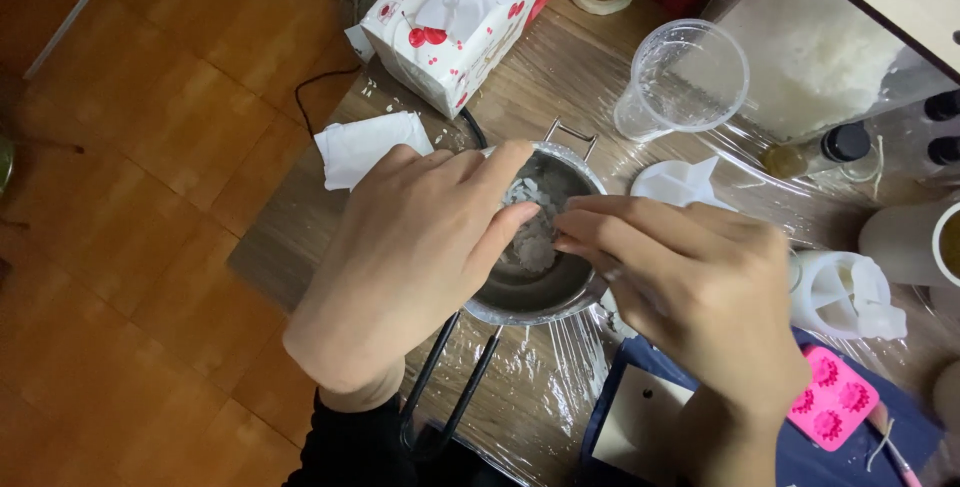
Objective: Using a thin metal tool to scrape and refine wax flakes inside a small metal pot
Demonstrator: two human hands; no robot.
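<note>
head | film-covered table [560, 77]; wood floor [150, 147] | both hands pinch flakes [530, 237] over pot [545, 297]

both hands over metal pot [545, 292] on film-wrapped table [560, 77]. left hand [415, 247] grips pot rim, fingers reaching inside. right hand [690, 282] pinches white flakes [528, 232] in pot. clear cup [685, 77] beyond pot. tissue pack [460, 7] far left. pink mould [832, 399] near right wrist.
</note>
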